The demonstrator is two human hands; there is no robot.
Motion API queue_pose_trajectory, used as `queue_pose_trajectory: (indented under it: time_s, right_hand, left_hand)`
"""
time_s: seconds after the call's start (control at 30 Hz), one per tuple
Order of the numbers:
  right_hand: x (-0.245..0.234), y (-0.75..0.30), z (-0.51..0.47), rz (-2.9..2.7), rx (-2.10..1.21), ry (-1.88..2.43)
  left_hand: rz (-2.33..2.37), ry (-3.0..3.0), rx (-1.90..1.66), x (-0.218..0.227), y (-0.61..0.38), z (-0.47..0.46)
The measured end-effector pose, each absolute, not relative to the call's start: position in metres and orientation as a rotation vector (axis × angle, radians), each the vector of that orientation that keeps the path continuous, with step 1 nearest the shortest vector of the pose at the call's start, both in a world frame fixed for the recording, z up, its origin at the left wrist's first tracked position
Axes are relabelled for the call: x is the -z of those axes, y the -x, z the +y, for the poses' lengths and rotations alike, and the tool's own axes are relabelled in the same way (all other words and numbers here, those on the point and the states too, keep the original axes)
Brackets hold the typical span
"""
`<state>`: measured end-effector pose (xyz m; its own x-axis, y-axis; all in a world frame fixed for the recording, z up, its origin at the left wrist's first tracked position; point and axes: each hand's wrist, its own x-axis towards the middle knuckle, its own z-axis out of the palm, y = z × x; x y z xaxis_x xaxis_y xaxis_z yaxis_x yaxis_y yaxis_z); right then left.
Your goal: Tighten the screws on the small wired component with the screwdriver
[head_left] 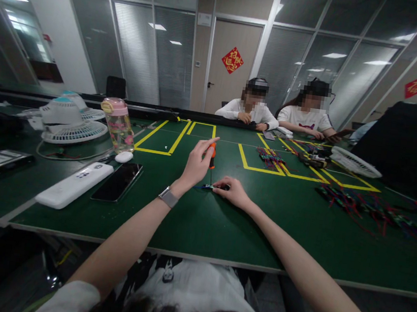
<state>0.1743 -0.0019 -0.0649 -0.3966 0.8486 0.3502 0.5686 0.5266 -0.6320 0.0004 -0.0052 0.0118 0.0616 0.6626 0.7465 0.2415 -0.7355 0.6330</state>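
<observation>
My left hand [196, 163] is closed round the orange handle of a small screwdriver [212, 157], held upright with its tip pointing down at a small dark part [209, 187] on the green table [199, 226]. A watch [169, 197] is on that wrist. My right hand [232, 190] rests on the table just right of the tip, fingers pinched on the small part to hold it down. The part is too small to make out.
A white power bank [74, 185], a black phone [117, 181], a pink-capped bottle [118, 124] and white fans [70, 122] lie at left. Bundles of coloured wired parts [363, 204] lie at right. Two people [275, 114] sit across the table, by yellow tape boxes [174, 141].
</observation>
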Motion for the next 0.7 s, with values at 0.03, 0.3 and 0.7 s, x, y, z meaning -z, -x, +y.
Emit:
queue_pose_trajectory:
  time_s: [0.03, 0.3, 0.7]
  right_hand:
    - [0.0651, -0.1745, -0.0018, -2.116, -0.548, 1.144]
    - [0.0675, -0.1755, -0.0003, -2.105, -0.550, 1.144]
    - [0.0657, -0.1754, -0.0021, -2.118, -0.534, 1.152]
  left_hand:
    - [0.842, -1.932, -1.684, -0.0117, -0.0009, -0.0032]
    - [0.979, -1.908, -1.800, -0.0128, 0.0027, -0.0006]
    - [1.054, -1.999, -1.771, -0.0125, 0.0020, -0.0039]
